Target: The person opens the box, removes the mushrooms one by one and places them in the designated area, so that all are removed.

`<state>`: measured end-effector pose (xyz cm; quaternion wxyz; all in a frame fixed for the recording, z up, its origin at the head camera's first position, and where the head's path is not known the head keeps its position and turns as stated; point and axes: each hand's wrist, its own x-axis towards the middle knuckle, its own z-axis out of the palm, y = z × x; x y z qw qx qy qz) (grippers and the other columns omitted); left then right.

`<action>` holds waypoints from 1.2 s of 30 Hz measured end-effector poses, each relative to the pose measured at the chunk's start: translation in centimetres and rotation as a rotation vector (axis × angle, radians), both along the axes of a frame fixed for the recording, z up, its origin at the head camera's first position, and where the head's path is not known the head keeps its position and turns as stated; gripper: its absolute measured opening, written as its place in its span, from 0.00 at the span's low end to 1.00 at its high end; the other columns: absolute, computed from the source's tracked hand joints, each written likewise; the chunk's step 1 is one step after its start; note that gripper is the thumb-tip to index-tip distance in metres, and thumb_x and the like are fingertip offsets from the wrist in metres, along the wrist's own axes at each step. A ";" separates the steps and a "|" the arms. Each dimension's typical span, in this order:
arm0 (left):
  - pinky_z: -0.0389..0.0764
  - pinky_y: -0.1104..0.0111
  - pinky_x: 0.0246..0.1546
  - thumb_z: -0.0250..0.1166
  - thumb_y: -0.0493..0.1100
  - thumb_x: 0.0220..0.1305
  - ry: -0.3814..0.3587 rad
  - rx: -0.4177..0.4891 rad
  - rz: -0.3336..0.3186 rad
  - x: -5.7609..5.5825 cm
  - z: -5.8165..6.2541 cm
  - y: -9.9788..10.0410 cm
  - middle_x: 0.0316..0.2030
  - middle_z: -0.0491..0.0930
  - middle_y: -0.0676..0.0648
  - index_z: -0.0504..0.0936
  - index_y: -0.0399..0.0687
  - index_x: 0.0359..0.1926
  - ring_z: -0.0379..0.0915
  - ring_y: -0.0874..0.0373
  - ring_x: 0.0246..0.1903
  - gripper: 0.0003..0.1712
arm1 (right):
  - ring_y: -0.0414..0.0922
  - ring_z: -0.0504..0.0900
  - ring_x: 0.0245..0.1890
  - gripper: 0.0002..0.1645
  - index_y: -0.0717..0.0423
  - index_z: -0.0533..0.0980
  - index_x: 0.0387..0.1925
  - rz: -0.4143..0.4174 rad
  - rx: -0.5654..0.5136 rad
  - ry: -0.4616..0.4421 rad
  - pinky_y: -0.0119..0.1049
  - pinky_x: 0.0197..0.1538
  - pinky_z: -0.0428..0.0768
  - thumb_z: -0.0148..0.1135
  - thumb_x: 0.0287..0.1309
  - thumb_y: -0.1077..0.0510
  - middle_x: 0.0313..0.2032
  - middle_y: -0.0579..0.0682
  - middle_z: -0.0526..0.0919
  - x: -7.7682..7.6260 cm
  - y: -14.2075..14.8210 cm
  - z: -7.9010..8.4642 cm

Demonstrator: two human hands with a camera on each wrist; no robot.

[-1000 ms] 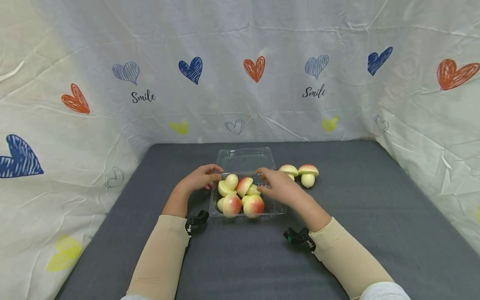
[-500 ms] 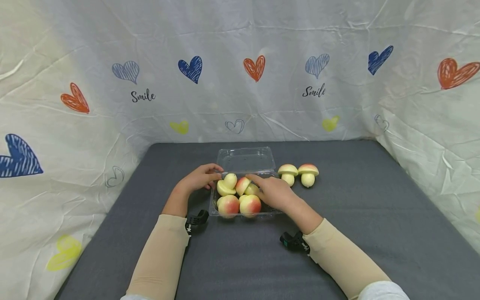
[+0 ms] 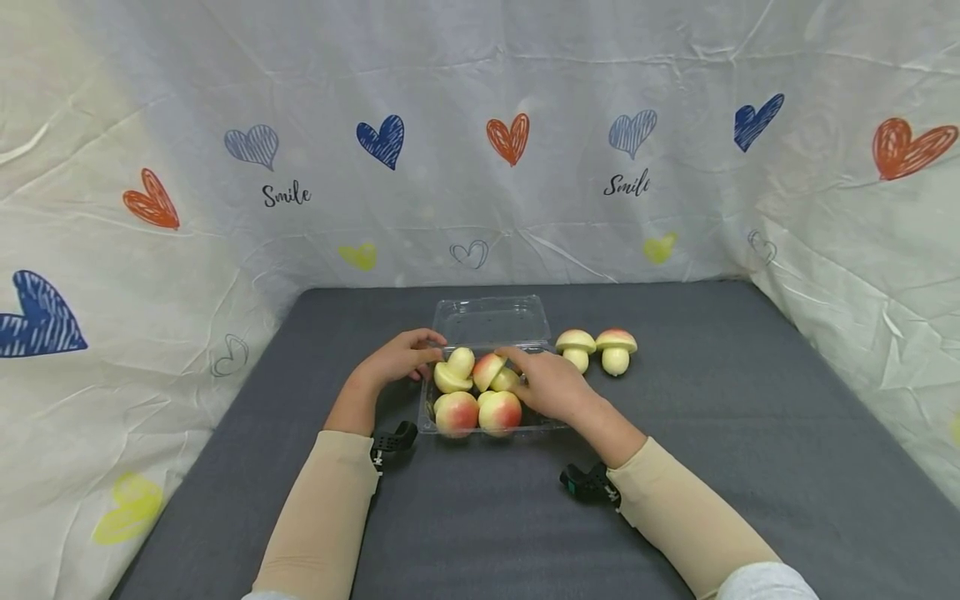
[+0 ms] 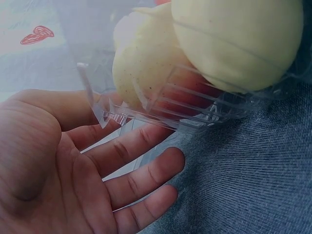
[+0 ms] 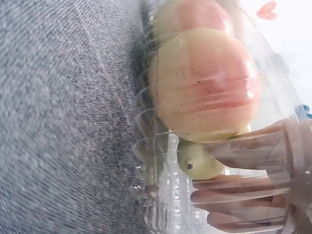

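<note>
A clear plastic box (image 3: 551, 423) holds several toy mushrooms with yellow stems and red-blushed caps. My left hand (image 3: 401, 356) holds the box's rear left corner. In the left wrist view, thumb and forefinger meet the plastic rim while the outer fingers (image 4: 161, 163) stay loose. Inside the box, my right hand (image 3: 551, 383) grips the rear right toy mushroom (image 3: 489, 371), whose cap tilts left. The right wrist view shows fingers (image 5: 234, 192) either side of its stem (image 5: 200, 162), partly seen through plastic. Two more mushrooms, a left one (image 3: 456, 413) and a right one (image 3: 499, 412), lie in front.
Two toy mushrooms stand upright right of the box, a nearer one (image 3: 576, 348) and a redder one (image 3: 617, 350). The box's lid (image 3: 491, 318) lies folded back. Dark grey cloth covers the table (image 3: 480, 517). A white curtain (image 3: 450, 75) with printed hearts hangs around it.
My right hand has shifted left, from the box's right side onto the rear right mushroom. The front mushrooms have slid slightly left. My left hand has stayed put.
</note>
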<state>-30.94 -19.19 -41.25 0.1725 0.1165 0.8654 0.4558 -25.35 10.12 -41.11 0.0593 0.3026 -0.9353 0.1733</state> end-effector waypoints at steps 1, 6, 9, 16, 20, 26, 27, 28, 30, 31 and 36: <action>0.79 0.56 0.41 0.61 0.51 0.76 0.001 -0.001 0.000 0.0 0.0 0.0 0.51 0.81 0.41 0.74 0.44 0.67 0.81 0.49 0.36 0.25 | 0.39 0.70 0.17 0.33 0.48 0.71 0.70 -0.002 -0.004 0.000 0.36 0.20 0.66 0.66 0.64 0.60 0.35 0.47 0.85 0.0 0.0 0.1; 0.79 0.55 0.41 0.60 0.50 0.77 0.000 -0.003 0.005 0.1 0.1 0.1 0.50 0.81 0.40 0.73 0.44 0.67 0.81 0.49 0.37 0.25 | 0.38 0.72 0.18 0.33 0.49 0.71 0.70 0.001 -0.026 -0.033 0.36 0.21 0.69 0.68 0.65 0.57 0.36 0.48 0.85 0.1 0.3 0.6; 0.79 0.55 0.42 0.60 0.50 0.77 0.001 -0.006 0.005 0.2 0.1 0.1 0.51 0.81 0.40 0.73 0.44 0.67 0.81 0.48 0.37 0.25 | 0.38 0.72 0.17 0.34 0.49 0.70 0.71 -0.006 -0.047 -0.065 0.36 0.21 0.69 0.68 0.65 0.55 0.40 0.49 0.86 0.3 0.5 1.2; 0.79 0.55 0.41 0.59 0.49 0.77 0.003 -0.011 0.007 0.2 0.2 0.1 0.51 0.80 0.40 0.73 0.44 0.67 0.81 0.49 0.37 0.24 | 0.43 0.83 0.25 0.36 0.47 0.69 0.70 -0.031 -0.190 -0.136 0.39 0.26 0.75 0.70 0.62 0.56 0.45 0.53 0.87 0.2 1.6 2.7; 0.79 0.56 0.41 0.59 0.49 0.77 -0.001 -0.010 0.016 0.4 0.3 0.1 0.52 0.80 0.40 0.74 0.45 0.67 0.81 0.49 0.37 0.23 | 0.49 0.87 0.43 0.37 0.47 0.69 0.69 -0.069 -0.249 -0.177 0.44 0.40 0.82 0.73 0.59 0.56 0.45 0.51 0.88 0.2 2.4 3.8; 0.79 0.56 0.41 0.59 0.48 0.77 -0.002 -0.004 0.017 0.5 0.4 0.1 0.51 0.81 0.40 0.74 0.44 0.67 0.81 0.49 0.37 0.23 | 0.49 0.88 0.44 0.38 0.48 0.69 0.69 -0.129 -0.306 -0.244 0.47 0.43 0.83 0.73 0.59 0.57 0.45 0.54 0.88 -0.1 3.7 5.0; 0.79 0.56 0.41 0.59 0.48 0.77 -0.002 -0.005 0.016 0.5 0.4 0.0 0.51 0.81 0.40 0.74 0.44 0.67 0.81 0.49 0.37 0.23 | 0.49 0.88 0.44 0.38 0.48 0.69 0.69 -0.140 -0.309 -0.248 0.47 0.43 0.83 0.73 0.59 0.57 0.45 0.54 0.88 -0.1 4.0 5.1; 0.79 0.56 0.41 0.59 0.48 0.77 -0.002 -0.005 0.015 0.5 0.4 0.0 0.51 0.80 0.40 0.74 0.44 0.67 0.81 0.49 0.37 0.23 | 0.50 0.88 0.45 0.38 0.49 0.69 0.69 -0.151 -0.312 -0.251 0.46 0.42 0.83 0.73 0.60 0.56 0.45 0.55 0.88 -0.1 4.2 5.3; 0.79 0.56 0.41 0.59 0.48 0.77 -0.003 -0.006 0.015 0.5 0.3 0.0 0.51 0.80 0.40 0.74 0.44 0.67 0.81 0.49 0.37 0.23 | 0.50 0.88 0.45 0.38 0.49 0.68 0.69 -0.179 -0.307 -0.249 0.46 0.41 0.83 0.73 0.60 0.55 0.45 0.55 0.88 -0.1 4.7 5.5; 0.79 0.56 0.41 0.60 0.48 0.77 -0.002 -0.007 0.014 0.4 0.3 0.0 0.50 0.80 0.41 0.74 0.44 0.67 0.81 0.49 0.37 0.23 | 0.51 0.88 0.45 0.38 0.49 0.68 0.69 -0.193 -0.304 -0.249 0.46 0.41 0.82 0.73 0.61 0.55 0.45 0.55 0.88 -0.2 4.9 5.6; 0.79 0.56 0.41 0.60 0.49 0.77 -0.003 -0.013 0.021 0.3 0.2 0.1 0.50 0.81 0.41 0.74 0.45 0.66 0.81 0.49 0.37 0.23 | 0.51 0.87 0.41 0.38 0.52 0.67 0.70 -0.247 -0.300 -0.249 0.48 0.41 0.79 0.72 0.62 0.53 0.45 0.55 0.88 -0.3 6.0 6.1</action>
